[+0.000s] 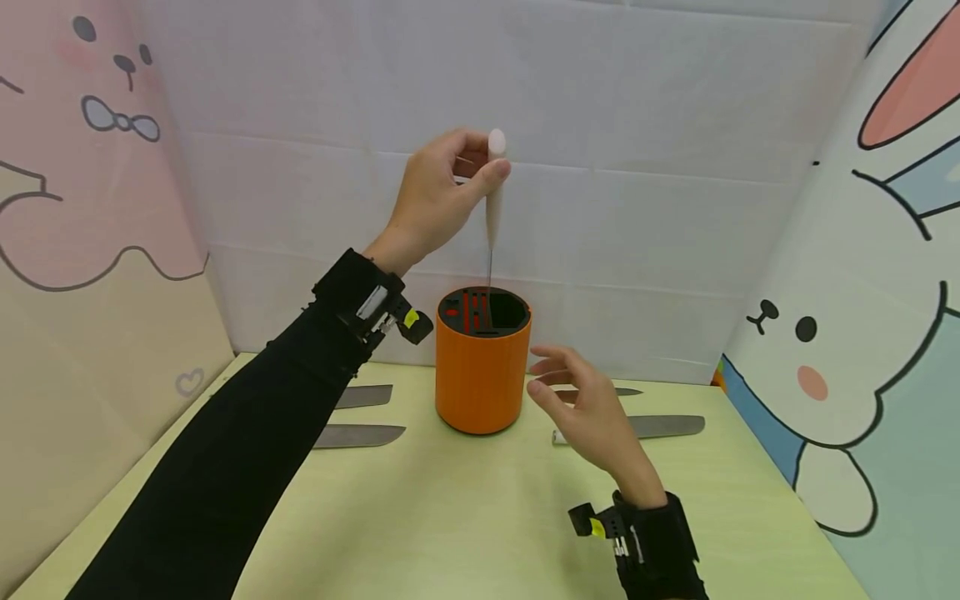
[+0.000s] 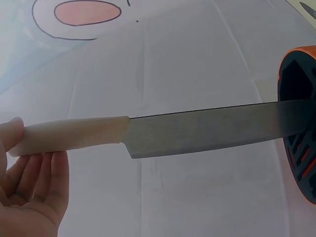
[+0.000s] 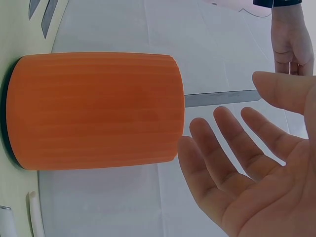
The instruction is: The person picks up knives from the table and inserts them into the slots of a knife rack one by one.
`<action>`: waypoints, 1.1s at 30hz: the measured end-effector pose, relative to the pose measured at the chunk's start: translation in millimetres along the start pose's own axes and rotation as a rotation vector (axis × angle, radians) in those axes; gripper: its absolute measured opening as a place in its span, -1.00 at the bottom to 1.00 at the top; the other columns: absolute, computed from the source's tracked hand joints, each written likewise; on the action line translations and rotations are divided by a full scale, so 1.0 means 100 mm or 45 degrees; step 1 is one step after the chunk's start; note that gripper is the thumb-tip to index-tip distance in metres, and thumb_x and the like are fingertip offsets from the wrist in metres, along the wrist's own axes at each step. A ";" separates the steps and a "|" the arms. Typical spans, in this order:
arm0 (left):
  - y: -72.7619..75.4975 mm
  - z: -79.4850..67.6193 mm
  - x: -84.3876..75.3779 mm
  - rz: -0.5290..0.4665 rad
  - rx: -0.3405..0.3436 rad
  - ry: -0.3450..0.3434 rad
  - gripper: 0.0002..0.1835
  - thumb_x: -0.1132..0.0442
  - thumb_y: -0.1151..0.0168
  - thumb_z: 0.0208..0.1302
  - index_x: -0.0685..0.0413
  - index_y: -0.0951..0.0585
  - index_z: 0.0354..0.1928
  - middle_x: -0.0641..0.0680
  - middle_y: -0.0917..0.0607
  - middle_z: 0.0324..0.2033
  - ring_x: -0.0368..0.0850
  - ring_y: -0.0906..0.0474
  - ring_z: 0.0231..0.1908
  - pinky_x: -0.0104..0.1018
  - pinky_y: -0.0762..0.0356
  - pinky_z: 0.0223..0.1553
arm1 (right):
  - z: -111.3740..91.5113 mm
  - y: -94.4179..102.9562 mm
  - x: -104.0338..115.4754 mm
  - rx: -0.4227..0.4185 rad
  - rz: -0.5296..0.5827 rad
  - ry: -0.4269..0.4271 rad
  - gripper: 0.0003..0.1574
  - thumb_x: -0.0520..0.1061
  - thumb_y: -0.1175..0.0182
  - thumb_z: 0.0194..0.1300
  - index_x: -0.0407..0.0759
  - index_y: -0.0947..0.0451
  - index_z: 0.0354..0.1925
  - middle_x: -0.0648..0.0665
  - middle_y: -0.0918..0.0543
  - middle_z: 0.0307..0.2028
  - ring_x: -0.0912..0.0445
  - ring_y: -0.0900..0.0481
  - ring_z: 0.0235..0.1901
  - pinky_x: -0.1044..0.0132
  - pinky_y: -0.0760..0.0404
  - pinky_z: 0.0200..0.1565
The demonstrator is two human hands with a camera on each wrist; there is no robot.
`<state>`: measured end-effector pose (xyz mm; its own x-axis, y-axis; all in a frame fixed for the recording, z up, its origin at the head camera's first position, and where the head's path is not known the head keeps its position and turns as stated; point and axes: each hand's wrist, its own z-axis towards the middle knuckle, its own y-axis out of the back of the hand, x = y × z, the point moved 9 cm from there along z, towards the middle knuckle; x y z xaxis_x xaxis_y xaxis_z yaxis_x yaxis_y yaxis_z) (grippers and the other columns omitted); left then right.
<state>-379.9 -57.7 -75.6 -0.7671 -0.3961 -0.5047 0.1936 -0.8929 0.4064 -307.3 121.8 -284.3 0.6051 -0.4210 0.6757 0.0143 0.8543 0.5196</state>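
My left hand (image 1: 442, 187) grips the pale handle of a kitchen knife (image 2: 177, 131) near its end, thumb on one side and fingertips on the other. The knife points down, and its blade tip is inside the top of an orange knife block (image 1: 480, 379). The block is round, with a black slotted insert that has red strips and one wider opening. My right hand (image 1: 588, 408) hovers beside the block's right side, fingers relaxed and holding nothing. In the right wrist view its fingertips (image 3: 200, 126) are close to the block's rim.
Left of the block two knife blades, a squarish one (image 1: 365, 396) and a pointed one (image 1: 360, 436), lie on the pale table (image 1: 420, 517), partly behind my left sleeve. To the right lie a wide knife (image 1: 667, 426) and a narrow one (image 1: 618, 392). A white-covered wall (image 1: 637, 233) stands behind.
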 end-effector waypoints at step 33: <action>-0.55 -0.33 0.81 0.095 0.122 0.034 -0.71 0.11 -0.18 0.36 0.05 -0.50 0.04 -0.03 -0.53 -0.17 -0.26 -0.48 -0.17 -0.43 -0.48 -0.09 | 0.00 -0.06 -0.01 0.045 0.007 -0.024 -0.54 0.01 -0.17 0.38 0.15 -0.38 0.21 -0.02 -0.57 -0.07 0.13 -0.53 -0.07 0.17 -0.59 -0.06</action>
<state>-432.0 -47.6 -164.2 -0.7359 -0.4672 -0.4900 0.1893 -0.8368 0.5137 -307.6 117.1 -288.2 0.5899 -0.4226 0.6881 -0.0172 0.8453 0.5339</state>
